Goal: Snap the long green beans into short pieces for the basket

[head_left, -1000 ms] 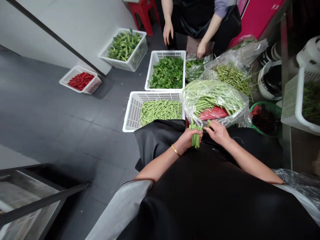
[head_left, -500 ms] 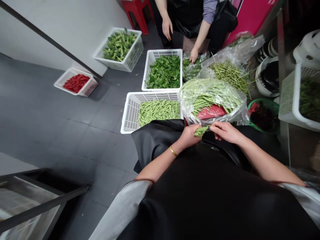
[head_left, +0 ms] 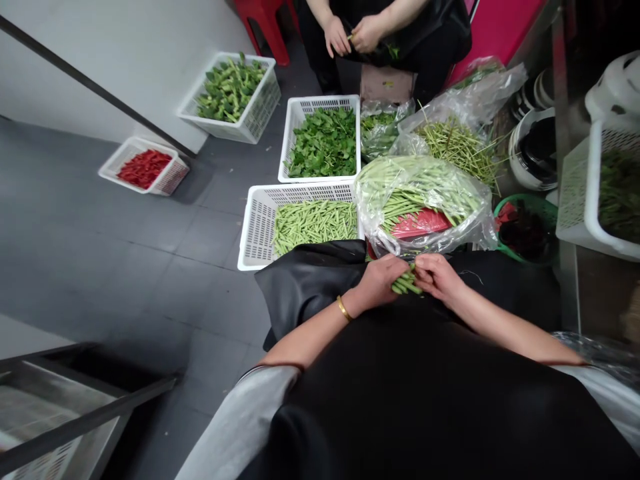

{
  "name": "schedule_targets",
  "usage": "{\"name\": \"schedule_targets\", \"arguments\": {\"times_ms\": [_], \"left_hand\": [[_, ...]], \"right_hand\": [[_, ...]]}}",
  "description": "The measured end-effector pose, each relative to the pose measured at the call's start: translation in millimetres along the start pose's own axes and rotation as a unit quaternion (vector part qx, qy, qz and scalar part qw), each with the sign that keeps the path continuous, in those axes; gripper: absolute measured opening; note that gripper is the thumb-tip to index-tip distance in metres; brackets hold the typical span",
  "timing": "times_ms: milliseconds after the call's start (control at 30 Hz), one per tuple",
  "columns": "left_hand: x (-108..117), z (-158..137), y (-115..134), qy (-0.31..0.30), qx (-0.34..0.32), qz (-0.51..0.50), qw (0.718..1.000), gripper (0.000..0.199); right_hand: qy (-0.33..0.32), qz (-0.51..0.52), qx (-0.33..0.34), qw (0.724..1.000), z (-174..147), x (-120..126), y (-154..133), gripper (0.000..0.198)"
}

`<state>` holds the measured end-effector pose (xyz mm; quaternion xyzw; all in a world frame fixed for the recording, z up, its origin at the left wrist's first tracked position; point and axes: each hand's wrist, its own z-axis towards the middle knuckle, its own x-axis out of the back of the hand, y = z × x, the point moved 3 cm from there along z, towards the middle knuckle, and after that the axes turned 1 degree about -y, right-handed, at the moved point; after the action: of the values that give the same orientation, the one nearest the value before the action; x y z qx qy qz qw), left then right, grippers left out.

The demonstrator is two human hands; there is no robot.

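Note:
My left hand (head_left: 380, 280) is closed round a small bunch of green beans (head_left: 407, 284), held above the black apron over my lap. Against the right side of the bunch, my right hand (head_left: 441, 277) has its fingers pinched together at the bean ends. Just beyond my hands lies a clear plastic bag (head_left: 367, 193) of long green beans, with a patch of red showing among them. To its left, a white crate (head_left: 256, 230) holds cut bean pieces.
A white crate of leafy greens (head_left: 323, 140) stands farther off, near a co-worker's hands (head_left: 357, 35). Crates of red peppers (head_left: 145, 168) and green stalks (head_left: 230, 90) are at left. A green basket (head_left: 545, 207) and white buckets (head_left: 517, 153) stand at right.
My right hand has moved left and closer to my left hand, and the bunch now tilts downward. The co-worker's hand has left the bag of greens and joined the other hand.

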<state>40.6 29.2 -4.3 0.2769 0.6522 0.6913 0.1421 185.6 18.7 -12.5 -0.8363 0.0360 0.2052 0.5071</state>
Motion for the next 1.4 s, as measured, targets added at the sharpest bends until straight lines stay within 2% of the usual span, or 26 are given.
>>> {"name": "schedule_targets", "arguments": {"times_ms": [67, 100, 167, 200, 233, 267, 300, 367, 400, 467, 533, 567, 633, 700, 800, 867, 900, 967, 1033, 1100, 1167, 1233, 1300, 1367, 1400], "left_hand": [[3.0, 3.3, -1.6, 0.081, 0.050, -0.088, 0.992, 0.015], [9.3, 5.9, -3.8, 0.124, 0.081, -0.140, 0.979, 0.019], [35.9, 13.3, -10.6, 0.201, 0.134, -0.217, 0.946, 0.028], [57.0, 18.1, -14.9, 0.225, 0.150, -0.220, 0.937, 0.030], [84.1, 22.9, -19.5, 0.260, 0.155, -0.192, 0.934, 0.030], [115.4, 27.4, -24.6, 0.297, 0.153, -0.135, 0.933, 0.029], [147.3, 32.0, -30.7, 0.307, 0.162, -0.057, 0.936, 0.028], [205.1, 40.6, -47.9, 0.259, 0.209, 0.062, 0.941, 0.032], [229.0, 43.3, -57.8, 0.230, 0.246, 0.111, 0.935, 0.037], [264.2, 45.1, -71.9, 0.262, 0.270, 0.159, 0.913, 0.045], [272.6, 45.7, -76.0, 0.292, 0.235, 0.148, 0.915, 0.045], [266.8, 45.3, -73.9, 0.292, 0.208, 0.131, 0.924, 0.041], [239.6, 42.7, -63.1, 0.262, 0.168, 0.085, 0.947, 0.032], [197.6, 38.1, -48.0, 0.187, 0.161, 0.014, 0.969, 0.029], [122.9, 32.6, -30.5, 0.056, 0.170, -0.107, 0.978, 0.038], [73.3, 32.4, -32.0, -0.013, 0.214, -0.180, 0.960, 0.039], [50.7, 33.4, -36.9, -0.024, 0.248, -0.221, 0.943, 0.040], [12.4, 37.0, -50.4, -0.009, 0.314, -0.298, 0.901, 0.043], [-14.7, 42.2, -59.8, 0.018, 0.313, -0.382, 0.870, 0.042], [-28.6, 45.0, -62.3, 0.046, 0.270, -0.439, 0.856, 0.037], [-31.8, 43.1, -59.9, 0.076, 0.235, -0.467, 0.849, 0.033], [-28.9, 38.5, -54.8, 0.102, 0.223, -0.473, 0.846, 0.033], [-22.1, 34.8, -47.3, 0.118, 0.207, -0.457, 0.857, 0.034], [-12.5, 33.3, -37.0, 0.117, 0.171, -0.418, 0.885, 0.035], [-7.6, 32.8, -31.2, 0.108, 0.150, -0.397, 0.899, 0.034]], "right_hand": [[0.055, 0.047, 0.059, 0.996, 2.9, -2.2, 6.6, 0.040], [0.071, 0.033, 0.064, 0.995, 5.0, 1.4, 10.4, 0.037], [0.064, -0.074, 0.022, 0.995, 10.0, 18.0, 17.5, 0.032], [0.039, -0.160, -0.013, 0.986, 12.3, 30.0, 20.1, 0.028], [0.001, -0.258, -0.042, 0.965, 14.6, 43.2, 21.3, 0.024], [-0.039, -0.357, -0.061, 0.931, 17.1, 56.8, 20.8, 0.020], [-0.067, -0.449, -0.067, 0.889, 20.8, 70.0, 18.5, 0.020], [-0.066, -0.589, -0.044, 0.804, 34.4, 91.5, 8.5, 0.025], [-0.036, -0.638, -0.028, 0.768, 44.9, 98.9, 2.1, 0.024], [0.052, -0.705, -0.020, 0.707, 71.5, 107.3, -10.1, 0.025], [0.118, -0.744, -0.045, 0.656, 101.2, 109.4, -18.1, 0.032], [0.136, -0.755, -0.062, 0.638, 115.1, 109.2, -20.4, 0.035], [0.145, -0.765, -0.082, 0.623, 136.3, 108.3, -22.8, 0.040], [0.140, -0.766, -0.084, 0.622, 144.4, 108.3, -24.0, 0.039], [0.139, -0.770, -0.079, 0.617, 127.4, 108.9, -24.1, 0.034], [0.131, -0.764, -0.059, 0.629, 98.7, 104.4, -21.2, 0.032], [0.123, -0.753, -0.043, 0.645, 80.9, 99.6, -18.1, 0.031], [0.098, -0.713, 0.000, 0.695, 43.0, 85.0, -8.7, 0.027], [0.058, -0.679, 0.061, 0.729, 9.3, 66.7, 2.6, 0.026], [0.058, -0.666, 0.120, 0.734, -14.5, 52.6, 10.4, 0.029], [0.090, -0.642, 0.160, 0.745, -26.7, 45.2, 12.8, 0.034], [0.078, -0.607, 0.166, 0.773, -28.8, 39.9, 13.4, 0.039], [-0.042, -0.591, 0.126, 0.796, -24.5, 31.4, 16.9, 0.040], [-0.196, -0.586, 0.039, 0.785, -19.7, 24.7, 21.5, 0.038], [-0.243, -0.589, -0.004, 0.771, -17.4, 24.5, 21.5, 0.036]]}}
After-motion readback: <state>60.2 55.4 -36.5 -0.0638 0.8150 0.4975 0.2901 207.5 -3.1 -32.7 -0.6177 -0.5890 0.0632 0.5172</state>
